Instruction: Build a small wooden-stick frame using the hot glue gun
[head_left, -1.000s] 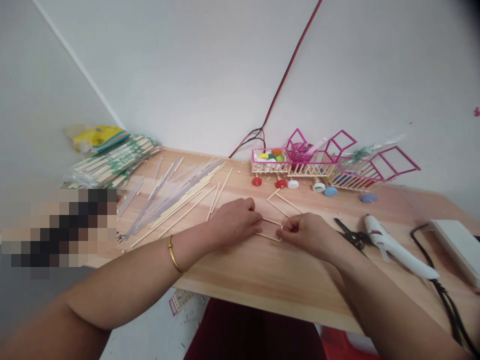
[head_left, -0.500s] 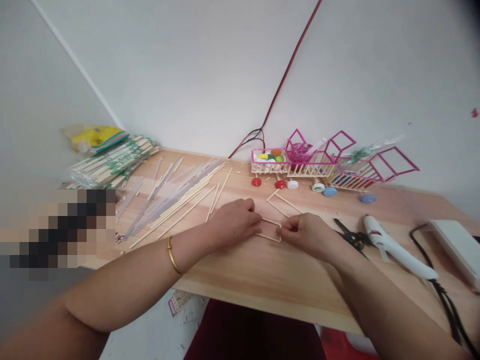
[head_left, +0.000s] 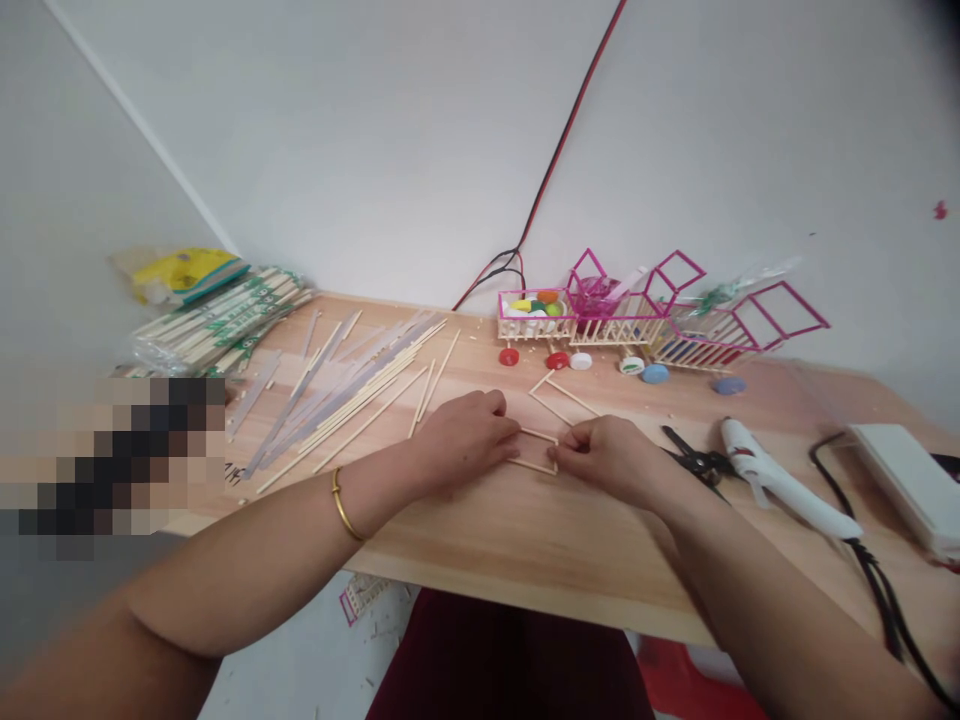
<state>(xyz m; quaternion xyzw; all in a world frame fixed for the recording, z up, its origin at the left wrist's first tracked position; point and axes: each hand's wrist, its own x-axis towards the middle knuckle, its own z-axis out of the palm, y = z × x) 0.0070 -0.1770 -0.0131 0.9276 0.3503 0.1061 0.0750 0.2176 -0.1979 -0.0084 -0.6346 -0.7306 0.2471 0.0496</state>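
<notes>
Near the front edge of our table (head_left: 480,565), a small stick frame (head_left: 534,466) lies between our hands, the flat top likely keeping it level. Our left hand (head_left: 469,437) covers its left end, seemingly to stop it sliding — whether those fingers close round the wood, we cannot tell. Our right hand (head_left: 600,455) pinches its short right end, probably to keep that corner true. Just past it sits an angled piece (head_left: 551,408), partly behind our right hand. Pliers (head_left: 703,462) and a glue gun (head_left: 787,486) lie to the right, handy for that side; loose sticks (head_left: 379,383) fan out leftward, easy to pick singly. Farther back, a stick bag (head_left: 240,317) and wheeled carts (head_left: 611,331) stand along the wall — apparently out of our way.
</notes>
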